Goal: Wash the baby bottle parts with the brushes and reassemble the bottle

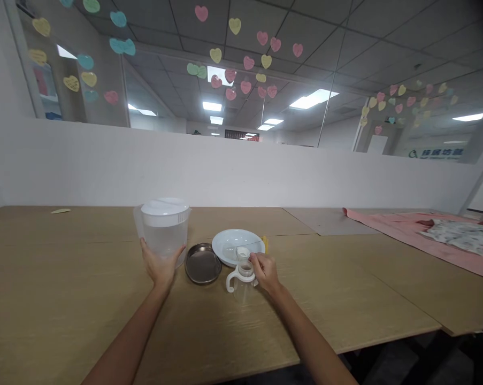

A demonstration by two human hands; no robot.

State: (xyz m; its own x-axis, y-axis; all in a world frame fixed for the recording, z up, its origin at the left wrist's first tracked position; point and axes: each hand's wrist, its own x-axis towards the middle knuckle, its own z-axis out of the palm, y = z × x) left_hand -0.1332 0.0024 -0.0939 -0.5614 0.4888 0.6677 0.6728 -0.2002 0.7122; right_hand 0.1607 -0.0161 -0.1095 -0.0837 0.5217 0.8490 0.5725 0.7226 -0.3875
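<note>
Two bare forearms; no sleeves, rings, watch.

Clear plastic pitcher (163, 230), shiny metal dish (202, 263), matt wooden table (64, 299)

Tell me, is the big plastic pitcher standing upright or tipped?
Upright. The pitcher stands on the table with its lid level on top; the left hand holds its base.

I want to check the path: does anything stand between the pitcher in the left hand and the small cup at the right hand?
Yes. A metal dish lies flat on the table between the pitcher, held by the left hand, and the cup that the right hand touches. It is low. A white plate lies just behind the cup.
</note>
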